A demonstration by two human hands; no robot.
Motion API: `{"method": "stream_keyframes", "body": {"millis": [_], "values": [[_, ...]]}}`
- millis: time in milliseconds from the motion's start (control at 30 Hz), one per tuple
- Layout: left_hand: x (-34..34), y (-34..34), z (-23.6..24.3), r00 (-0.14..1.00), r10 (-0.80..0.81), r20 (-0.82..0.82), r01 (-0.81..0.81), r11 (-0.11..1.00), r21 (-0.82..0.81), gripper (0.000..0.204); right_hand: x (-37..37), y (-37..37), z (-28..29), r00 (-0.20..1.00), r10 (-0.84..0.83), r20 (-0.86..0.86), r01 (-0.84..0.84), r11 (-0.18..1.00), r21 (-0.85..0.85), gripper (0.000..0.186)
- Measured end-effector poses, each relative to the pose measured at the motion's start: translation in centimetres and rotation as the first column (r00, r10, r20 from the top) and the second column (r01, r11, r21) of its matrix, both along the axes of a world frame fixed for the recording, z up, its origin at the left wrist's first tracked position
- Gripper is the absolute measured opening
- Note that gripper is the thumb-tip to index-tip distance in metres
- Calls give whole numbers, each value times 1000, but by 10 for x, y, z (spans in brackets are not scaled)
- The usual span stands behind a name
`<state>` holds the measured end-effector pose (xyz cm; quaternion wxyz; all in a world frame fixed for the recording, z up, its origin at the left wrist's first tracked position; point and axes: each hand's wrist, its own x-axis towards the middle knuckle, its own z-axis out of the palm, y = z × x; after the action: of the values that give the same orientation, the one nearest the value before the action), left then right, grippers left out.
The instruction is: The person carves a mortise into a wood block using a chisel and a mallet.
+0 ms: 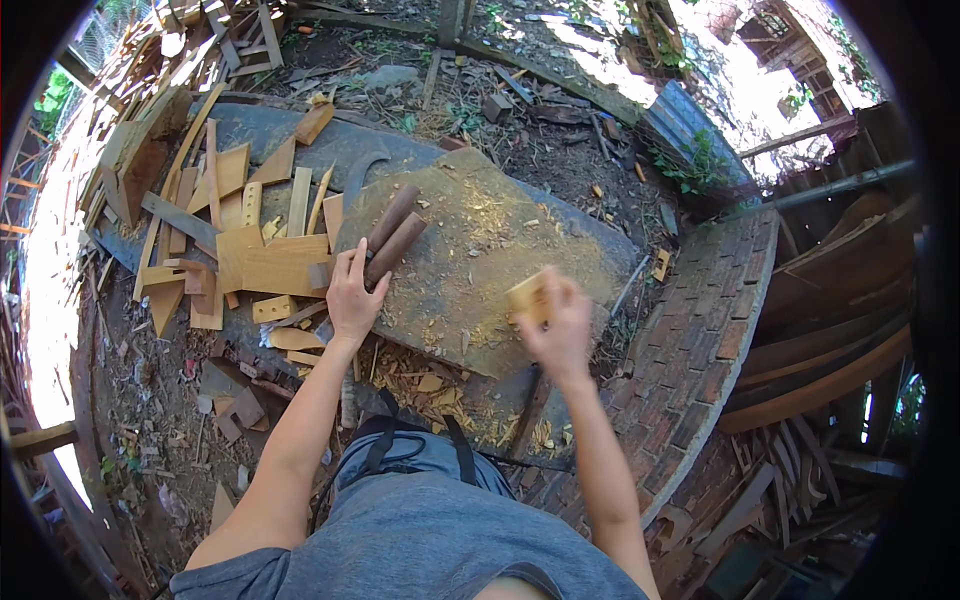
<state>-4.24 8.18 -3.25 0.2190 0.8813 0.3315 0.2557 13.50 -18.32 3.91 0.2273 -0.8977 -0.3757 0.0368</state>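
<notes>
**Splitting block work: small offcut in one hand, dark billets under the other**

Grey shirt shoulders and a black strap fill the lower edge; both bare forearms reach out from there to the flat, sawdust-strewn weathered slab [480,250] serving as a work surface.

- Left hand [352,295]: fingers closed around the near ends of two dark brown round wooden billets [393,240], which lie side by side near the slab's left edge, pointing away toward its far side.
- Right hand [560,325]: clamped on a small pale yellow wooden block [527,297], held over the slab's near right part. Motion-blurred; whether the block touches the slab cannot be told.
- Pale flat plank offcuts [250,250] lie heaped just off the slab's left edge; chips and shavings [430,380] gather under its near edge. A curved red brick kerb [715,330] runs along the right.

Judgement: a firm hold on the billets, fingers kept well back from wherever the block lands, would suit this work. The slab looks steady enough.
</notes>
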Motion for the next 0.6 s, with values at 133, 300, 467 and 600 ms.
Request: {"method": "stream_keyframes", "body": {"millis": [133, 300, 467, 600], "values": [[12, -4, 1, 994, 52, -94, -47, 997, 53, 68, -72, 14, -24, 936, 348, -57, -351, 934, -58, 77], [11, -4, 1, 997, 31, -75, -27, 998, 61, 69, 14, -33, -29, 992, -118, 55, 126, 972, -198, 77], [12, -4, -1, 992, 33, -125, -19, 993, 113, 70, 28, 20, -12, 949, -305, 74, 313, 933, -176, 75], [12, -4, -1, 992, 24, -126, -8, 993, 122, 70, -47, 69, -26, 996, 93, 6, -93, 995, -39, 74]]}}
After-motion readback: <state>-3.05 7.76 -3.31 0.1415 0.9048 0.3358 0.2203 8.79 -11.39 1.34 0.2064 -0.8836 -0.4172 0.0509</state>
